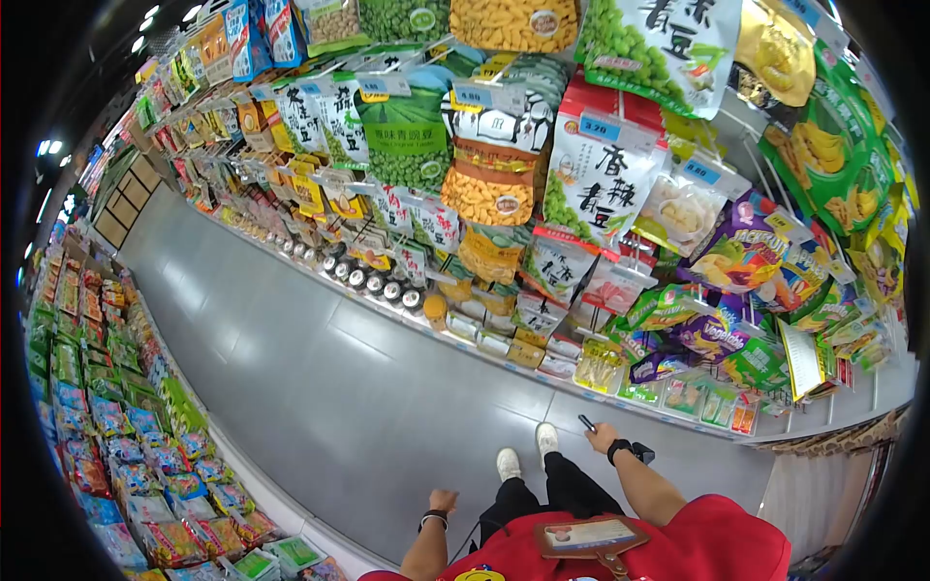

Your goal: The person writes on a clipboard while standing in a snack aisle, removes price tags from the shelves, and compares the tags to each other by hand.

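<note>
My left hand [443, 501] hangs low over the floor with its fingers curled closed; nothing shows sticking out of it, and a dark band is round the wrist. My right hand [602, 438] is closed on a small dark pen-like object [586, 423], whose end points toward the shelves; its exact kind is too small to tell. A black wristband sits on that wrist. Nearest to the right hand are the lowest snack packs [598, 366] on the shelf, well apart from it. Both hands are away from the goods.
Hanging snack bags, among them a green pea bag [405, 140] and a red-white bag [603, 179], fill the shelf ahead. Dark-lidded jars [375, 282] line its lower part. Packets [174, 484] cover a display at left. A grey tiled aisle [320, 387] runs between. A badge [593, 535] hangs on my red shirt.
</note>
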Tool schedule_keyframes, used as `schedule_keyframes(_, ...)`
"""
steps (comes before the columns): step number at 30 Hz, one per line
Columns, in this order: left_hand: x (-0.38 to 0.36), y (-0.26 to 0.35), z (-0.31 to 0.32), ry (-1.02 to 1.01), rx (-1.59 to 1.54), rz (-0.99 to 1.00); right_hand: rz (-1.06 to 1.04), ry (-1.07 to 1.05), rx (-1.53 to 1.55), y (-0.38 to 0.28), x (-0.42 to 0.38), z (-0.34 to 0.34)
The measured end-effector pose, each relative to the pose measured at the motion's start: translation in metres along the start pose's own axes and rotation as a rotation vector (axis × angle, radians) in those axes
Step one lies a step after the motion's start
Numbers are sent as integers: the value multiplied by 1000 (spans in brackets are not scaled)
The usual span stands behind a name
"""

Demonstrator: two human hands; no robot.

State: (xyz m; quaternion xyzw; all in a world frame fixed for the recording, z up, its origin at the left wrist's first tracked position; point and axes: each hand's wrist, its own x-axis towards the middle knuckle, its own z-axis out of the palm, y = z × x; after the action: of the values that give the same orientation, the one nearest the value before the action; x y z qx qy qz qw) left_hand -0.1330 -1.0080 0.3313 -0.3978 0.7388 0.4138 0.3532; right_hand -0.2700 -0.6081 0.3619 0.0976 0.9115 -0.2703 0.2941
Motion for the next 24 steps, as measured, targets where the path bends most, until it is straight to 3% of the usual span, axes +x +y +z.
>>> schedule_keyframes(5, 36, 48, 16, -41, -74, 223, -32, 218, 68, -32, 7, -50)
schedule_keyframes(10, 64, 78, 29, -119, 42, 409, 44, 234, 207, -38, -22, -64)
schedule_keyframes(11, 88, 66, 37, -134, 197, 663, 79, 224, 228, -33, -31, -65)
schedule_keyframes(12, 101, 66, 41, -151, 352, 919, 82, 226, 228, -24, -42, -67)
schedule_keyframes(13, 95, 78, 40, -175, 377, 940, 108, 249, 247, -4, -44, -60)
schedule_keyframes(15, 80, 92, 38, -184, 936, 985, 218, 249, 379, 41, -54, -47)
schedule_keyframes(16, 80, 94, 41, -222, 1027, 1050, 302, 221, 448, 58, -68, -50)
schedule_keyframes(20, 81, 118, 79, -155, 1173, 1364, 433, 446, 605, 131, -134, -43)
schedule_keyframes(23, 52, 176, 147, -6, 1283, 1553, 577, 562, 775, 171, -192, -32)
schedule_keyframes(24, 18, 206, 171, 63, 1154, 1658, 599, 591, 828, 185, -211, -24)
